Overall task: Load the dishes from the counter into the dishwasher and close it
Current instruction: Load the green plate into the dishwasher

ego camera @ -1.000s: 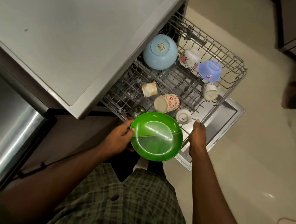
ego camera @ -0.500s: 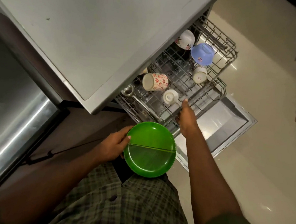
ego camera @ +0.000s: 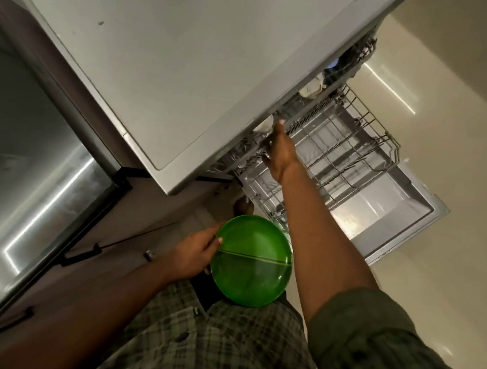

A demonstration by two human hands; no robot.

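1. Loading is under way but not complete. The green plate (ego camera: pixel 251 261) is outside the machine, held level in front of the person's waist, just below the near corner of the lower rack (ego camera: pixel 340 152).
2. The left hand (ego camera: pixel 192 256) grips the plate at its left rim, thumb lying on the upper face and fingers curled beneath.
3. The right hand (ego camera: pixel 280 149) reaches forward to the front edge of the upper rack (ego camera: pixel 250 152), which sits almost wholly under the counter (ego camera: pixel 171 58). The fingers are extended against the rack front; whether they hook a wire cannot be told from this view.
4. Only slivers of crockery show in the upper rack beneath the counter edge: a pale cup (ego camera: pixel 311 89) and a blue patch further back. Judged on this, the upper rack is loaded.
5. The lower rack stands pulled out over the open dishwasher door (ego camera: pixel 388 210) and, where visible, carries no dishes.
6. The visible counter surface shows nothing on it; any remaining dishes elsewhere cannot be confirmed.
7. Outstanding, in the inspector's judgement: seat the plate upright between the lower rack's tines, push that rack in, and raise the door shut.
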